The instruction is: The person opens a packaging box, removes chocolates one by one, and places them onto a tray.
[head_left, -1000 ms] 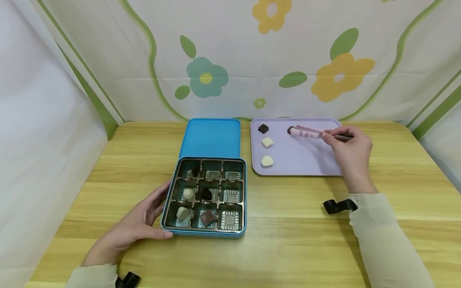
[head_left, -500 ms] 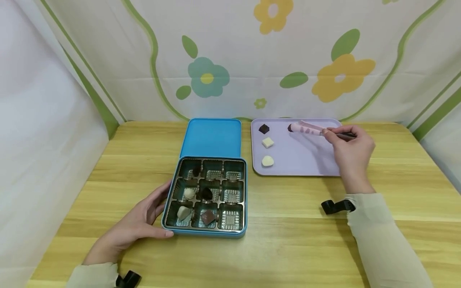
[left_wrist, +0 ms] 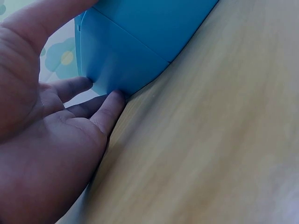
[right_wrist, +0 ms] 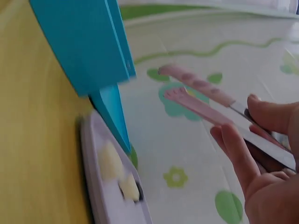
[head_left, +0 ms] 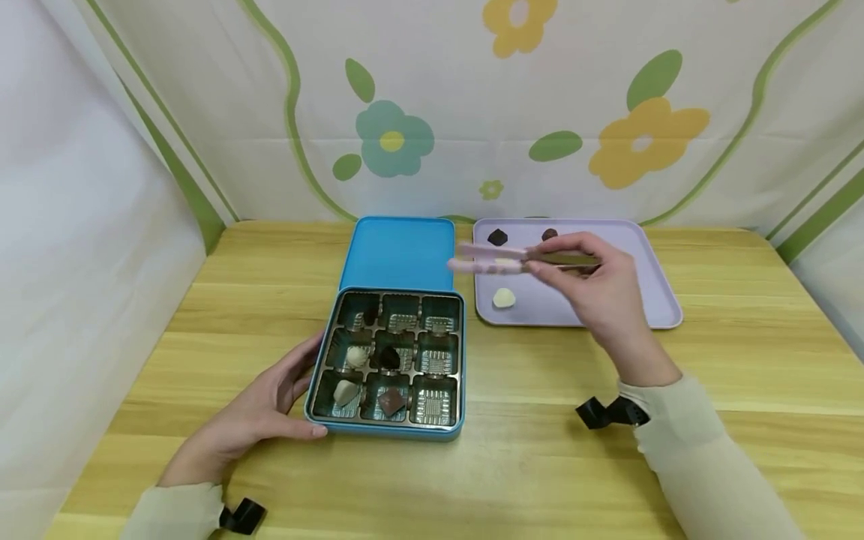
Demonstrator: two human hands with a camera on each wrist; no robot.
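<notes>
My right hand (head_left: 594, 285) holds pink-tipped tongs (head_left: 489, 259) above the left part of the lilac tray (head_left: 651, 300). The tongs' tips point left and stand apart, with nothing between them in the right wrist view. On the tray lie a dark chocolate (head_left: 497, 237), a round brown chocolate (head_left: 550, 234) and a cream chocolate (head_left: 503, 298); a white square one is mostly behind the tongs. My left hand (head_left: 256, 420) touches the near left corner of the blue tin (head_left: 421, 433), thumb at the front, fingertips (left_wrist: 112, 105) against its side. Several chocolates sit in the tin's divided insert.
Behind the tin lies its blue lid (head_left: 401, 251), left of the tray. Right-hand column compartments of the insert (head_left: 435, 401) show bare bottoms. A floral curtain (head_left: 432, 112) rises at the table's back edge; wooden tabletop (head_left: 526, 465) extends in front.
My right hand has swung left and nearer with the tongs, away from the round brown chocolate, which stays on the tray. My left hand and the tin keep their places.
</notes>
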